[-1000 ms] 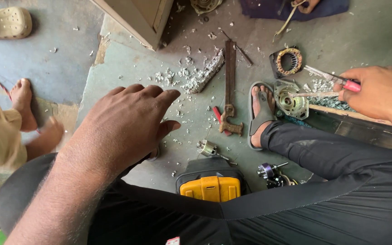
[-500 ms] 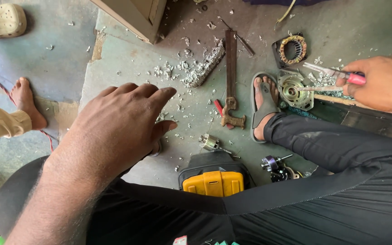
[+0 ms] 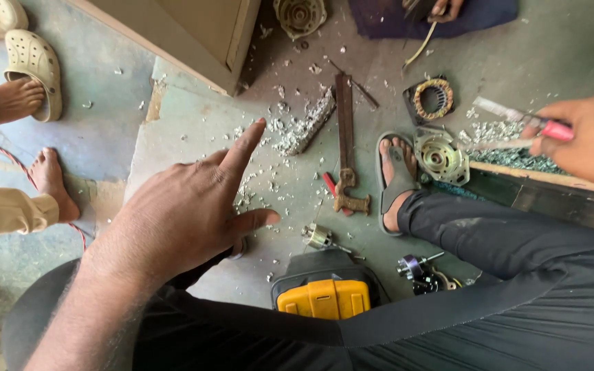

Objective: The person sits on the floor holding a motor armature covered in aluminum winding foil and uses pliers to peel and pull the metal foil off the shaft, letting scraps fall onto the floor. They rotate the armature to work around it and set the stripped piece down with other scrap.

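Observation:
My left hand (image 3: 187, 213) hovers over my left knee, index finger stretched toward the shaving-strewn floor, holding nothing. My right hand (image 3: 586, 141) at the right edge grips a pink-handled tool (image 3: 527, 122) whose tip lies over a pile of metal shavings (image 3: 500, 134). Just left of it a round metal motor housing (image 3: 440, 156) rests against my sandalled foot (image 3: 397, 178). A long rusty wrench (image 3: 345, 148) lies on the floor between my hands.
A yellow and black power tool (image 3: 324, 295) sits between my legs, with small motor parts (image 3: 421, 271) and a metal fitting (image 3: 319, 237) nearby. A copper winding ring (image 3: 434, 98), a wooden cabinet (image 3: 187, 34) and another person's bare feet (image 3: 49, 182) lie around.
My left hand has gone from flat and spread to pointing with the index finger. The view has shifted, showing more of the floor ahead. My right hand keeps hold of the pink-handled tool.

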